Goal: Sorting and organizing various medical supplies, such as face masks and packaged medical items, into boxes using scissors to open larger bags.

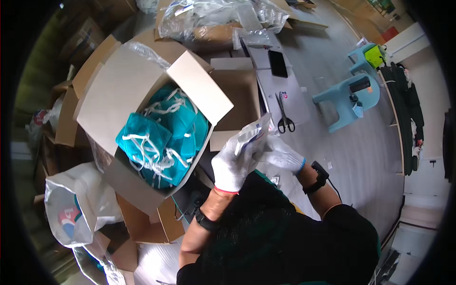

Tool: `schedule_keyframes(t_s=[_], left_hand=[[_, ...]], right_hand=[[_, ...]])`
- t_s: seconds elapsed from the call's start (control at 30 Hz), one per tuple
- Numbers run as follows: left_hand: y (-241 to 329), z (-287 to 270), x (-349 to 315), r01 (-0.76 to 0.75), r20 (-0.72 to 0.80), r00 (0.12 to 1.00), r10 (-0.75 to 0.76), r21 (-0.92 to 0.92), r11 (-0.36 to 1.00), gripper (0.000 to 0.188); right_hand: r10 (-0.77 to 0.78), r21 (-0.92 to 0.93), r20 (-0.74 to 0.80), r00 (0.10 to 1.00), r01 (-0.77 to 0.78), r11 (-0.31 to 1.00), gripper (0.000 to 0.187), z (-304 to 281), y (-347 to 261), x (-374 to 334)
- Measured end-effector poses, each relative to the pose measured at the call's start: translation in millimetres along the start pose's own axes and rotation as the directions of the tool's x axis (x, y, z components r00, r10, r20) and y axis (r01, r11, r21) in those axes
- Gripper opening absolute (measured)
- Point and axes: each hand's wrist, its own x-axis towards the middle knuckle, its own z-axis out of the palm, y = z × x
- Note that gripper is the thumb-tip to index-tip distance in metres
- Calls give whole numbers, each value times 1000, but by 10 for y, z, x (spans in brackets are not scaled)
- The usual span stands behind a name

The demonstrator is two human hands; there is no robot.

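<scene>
Both my hands wear white knit gloves and meet in front of my body. My left hand [232, 166] is closed around a small silvery-white plastic packet [256, 130], which tilts up and to the right. From the other side, my right hand [283, 156] grips the packet's lower right part, its fingertips partly hidden behind it. Left of my hands, an open cardboard box [121, 99] holds several teal fabric pouches [145, 133] with white drawstrings. Black scissors [284, 116] lie on a pale surface just beyond the packet.
An empty-looking carton [237, 97] stands behind the box. A black phone [277, 63] rests past the scissors. Clear plastic wrapping [218, 19] is heaped at the back. A white sack [90, 194] stands at the left. Blue plastic stools [344, 102] are on the right.
</scene>
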Motion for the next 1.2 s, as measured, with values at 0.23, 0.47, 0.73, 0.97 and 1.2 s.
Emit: schedule_keyframes(t_s=[0.23,0.47,0.73,0.97,1.2], left_hand=[[96,-310,-345,-205,99,978,182,577,790,25],[-379,55,-598,-61,99,995,-10,682,729,32],[-341,5,-592,-3,102,990,-98,706,708,38],[80,-305,-798,28,96,987,-125,672,740,81],[88,-434,-710,9,216,959,-183,622,783,63]], right_hand=[[-555,-650,-38,831,401,645,86,239,-453,-132],[-372,-736,103,923,322,595,29,427,94,-152],[-464,-659,145,874,435,614,13,391,280,-132],[-609,-650,11,793,469,598,10,419,261,-237],[-489,-545,293,822,563,621,24,376,29,-205]])
